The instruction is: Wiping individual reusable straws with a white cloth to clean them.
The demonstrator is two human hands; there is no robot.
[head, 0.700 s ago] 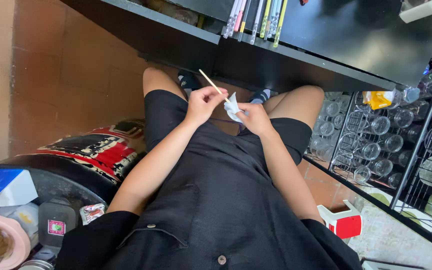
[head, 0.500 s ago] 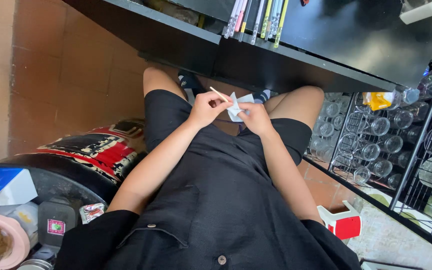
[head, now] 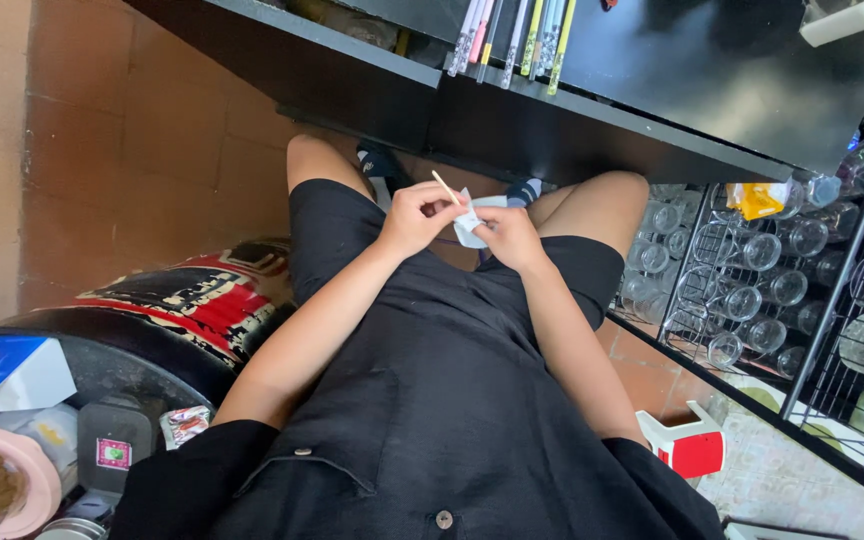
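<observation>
Your left hand [head: 414, 215] pinches a thin wooden stick [head: 445, 187], its upper end free; your right hand [head: 508, 235] is closed on a small white paper sleeve [head: 468, 226] over your lap, below the tabletop's [head: 512, 120] near edge. Stick looks partly sleeved; lower end hidden by fingers.

Reddish-brown tiled floor [head: 122, 130], daylight. Black shelf unit [head: 592, 110] ahead. Wire rack [head: 832, 300] of drinking glasses [head: 742, 300] at right. Black round table [head: 122, 350] at left.
</observation>
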